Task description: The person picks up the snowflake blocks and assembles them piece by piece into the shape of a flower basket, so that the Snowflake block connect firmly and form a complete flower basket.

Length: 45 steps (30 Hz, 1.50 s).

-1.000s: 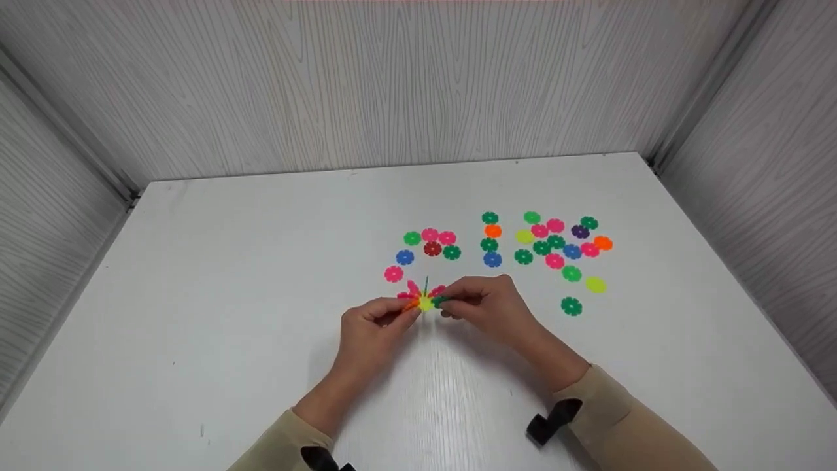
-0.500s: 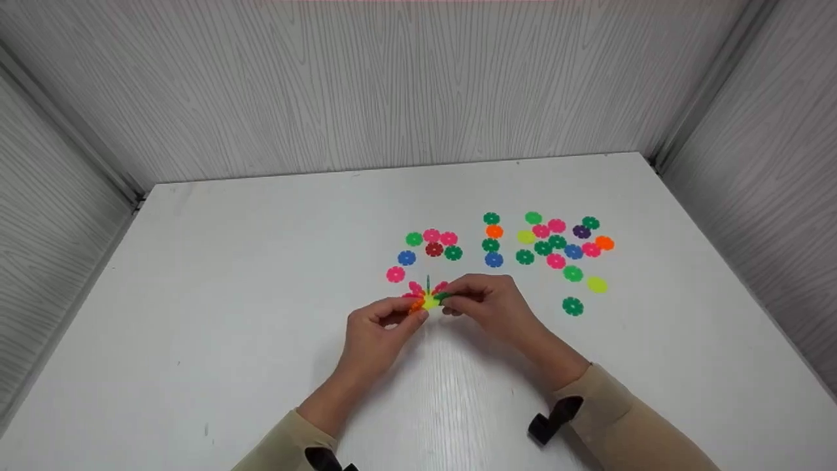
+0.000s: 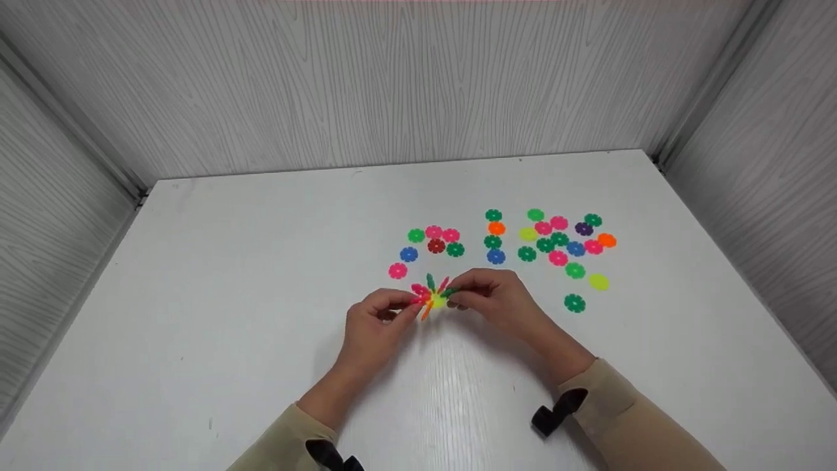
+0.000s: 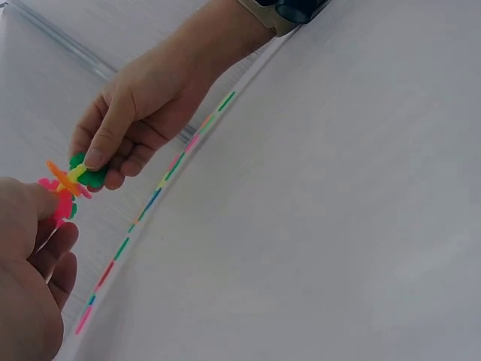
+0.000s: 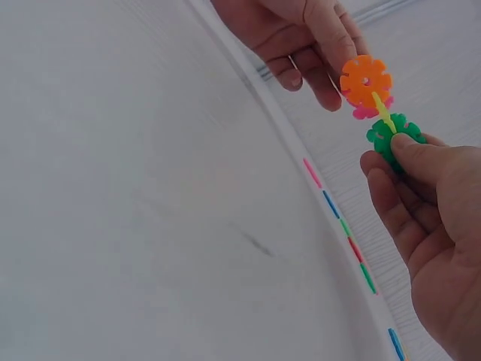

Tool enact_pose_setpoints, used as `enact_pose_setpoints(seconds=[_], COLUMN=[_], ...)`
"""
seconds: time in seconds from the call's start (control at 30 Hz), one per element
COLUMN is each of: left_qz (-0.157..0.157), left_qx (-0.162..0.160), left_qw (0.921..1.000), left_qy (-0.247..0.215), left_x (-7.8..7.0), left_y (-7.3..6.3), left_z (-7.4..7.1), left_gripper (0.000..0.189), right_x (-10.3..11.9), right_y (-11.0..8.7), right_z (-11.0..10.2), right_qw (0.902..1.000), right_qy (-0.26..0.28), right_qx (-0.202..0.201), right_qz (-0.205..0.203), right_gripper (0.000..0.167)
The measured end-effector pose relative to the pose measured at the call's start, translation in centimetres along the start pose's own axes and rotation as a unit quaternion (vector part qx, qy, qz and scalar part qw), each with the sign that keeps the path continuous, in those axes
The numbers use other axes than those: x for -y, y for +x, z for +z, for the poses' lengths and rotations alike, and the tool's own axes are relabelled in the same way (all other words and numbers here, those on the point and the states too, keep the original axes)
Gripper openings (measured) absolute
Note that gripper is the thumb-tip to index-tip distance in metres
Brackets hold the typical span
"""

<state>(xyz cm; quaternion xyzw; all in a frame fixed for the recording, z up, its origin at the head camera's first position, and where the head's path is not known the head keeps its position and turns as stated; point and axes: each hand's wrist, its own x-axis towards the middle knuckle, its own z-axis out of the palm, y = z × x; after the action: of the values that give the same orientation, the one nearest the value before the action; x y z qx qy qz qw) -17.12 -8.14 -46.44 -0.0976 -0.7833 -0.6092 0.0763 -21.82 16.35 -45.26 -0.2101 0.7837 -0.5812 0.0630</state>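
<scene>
Above the table, both hands hold a small cluster of notched plastic discs joined by their slots. Its centre is a yellow disc (image 3: 438, 301), with pink, orange and green discs standing out around it. My left hand (image 3: 376, 327) pinches a pink disc (image 4: 65, 204) on the left side of the cluster. On the opposite side, my right hand (image 3: 497, 301) grips a green disc (image 5: 383, 141) between thumb and fingers. An orange disc (image 5: 366, 79) faces the right wrist camera. Fingers hide parts of the pinched discs.
Loose notched discs lie flat on the white table (image 3: 261, 275) beyond the hands: an arc with a pink disc (image 3: 397, 271), a column with an orange disc (image 3: 497, 228), and a scattered group at right with a green disc (image 3: 575, 303). Wood-grain panels (image 3: 392, 85) enclose the table.
The cluster has turned in the hands. My left fingers have shifted from the orange disc to a pink one, and the orange disc now points toward me. The right hand keeps its green disc.
</scene>
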Motion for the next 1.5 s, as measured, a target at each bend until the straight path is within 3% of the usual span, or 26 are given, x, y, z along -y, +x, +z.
enact_pose_setpoints(seconds=[0.2,0.4,0.6,0.8,0.97,1.17,1.37,1.5], left_qz=[-0.025,-0.02,-0.009,-0.01,-0.021,-0.019,-0.036,-0.06], left_qx=[-0.045,-0.095,-0.11,-0.118,-0.119,-0.118,-0.115,-0.112], left_qw=[0.9986,0.9952,0.9938,0.993,0.9927,0.9929,0.9927,0.9919], left_qy=[-0.009,-0.015,-0.005,-0.003,0.001,0.0,-0.006,0.0], left_x=[-0.3,-1.1,-1.7,-2.0,-2.0,-2.0,-2.2,-2.4], left_y=[0.6,1.4,1.8,1.8,1.6,1.5,1.6,1.7], left_z=[-0.8,-3.4,-6.1,-7.5,-7.8,-7.7,-6.9,-5.8], left_gripper=[0.016,0.016,0.018,0.019,0.02,0.021,0.02,0.02], right_x=[0.0,-0.1,0.0,-0.1,-0.3,-0.1,0.1,0.2], right_y=[0.7,3.2,6.4,8.4,9.1,9.3,8.0,6.4], right_z=[-0.5,0.4,1.9,3.4,4.1,4.3,4.0,3.4], right_qw=[0.9995,0.998,0.9935,0.9868,0.9802,0.9752,0.9702,0.9739], right_qy=[-0.024,-0.053,-0.079,-0.107,-0.15,-0.178,-0.198,-0.182], right_qx=[-0.015,0.009,0.043,0.066,0.079,0.098,0.11,0.106], right_qz=[0.012,0.035,0.07,0.102,0.103,0.089,0.086,0.085], right_gripper=[0.033,0.036,0.035,0.045,0.051,0.045,0.034,0.023])
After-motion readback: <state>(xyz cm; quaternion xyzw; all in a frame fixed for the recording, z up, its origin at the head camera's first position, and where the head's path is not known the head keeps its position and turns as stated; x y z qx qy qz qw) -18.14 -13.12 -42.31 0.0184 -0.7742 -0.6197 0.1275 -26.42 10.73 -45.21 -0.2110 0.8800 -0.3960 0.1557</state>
